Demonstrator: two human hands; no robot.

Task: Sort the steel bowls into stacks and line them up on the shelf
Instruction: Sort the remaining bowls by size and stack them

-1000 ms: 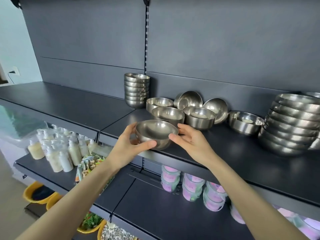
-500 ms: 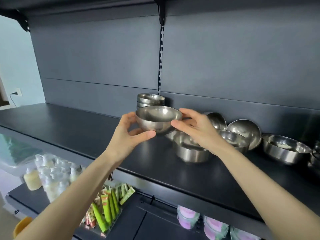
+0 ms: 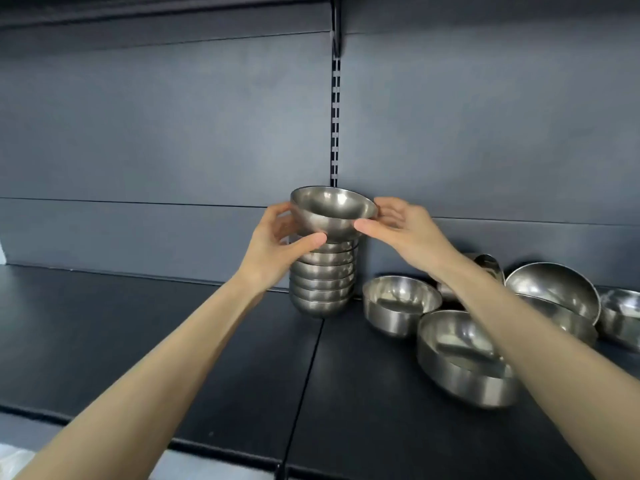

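Note:
A small steel bowl (image 3: 332, 211) is held between both hands just above a stack of several small steel bowls (image 3: 323, 282) that stands at the back of the dark shelf (image 3: 138, 334). My left hand (image 3: 277, 247) grips its left side, thumb under the bottom. My right hand (image 3: 398, 230) pinches the right rim. The held bowl tilts slightly toward me, and its base is at the stack's top. Loose steel bowls lie to the right: a small one (image 3: 398, 306), a wider one (image 3: 464, 362), one leaning on its side (image 3: 554, 289).
The dark back panel with a slotted upright (image 3: 335, 116) rises right behind the stack. A further bowl (image 3: 623, 317) sits at the right edge, partly cut off. The shelf's front edge (image 3: 221, 452) runs along the bottom.
Both hands have carried the bowl up and back from the shelf's front edge to the top of the stack at the rear. The view has moved closer and upward.

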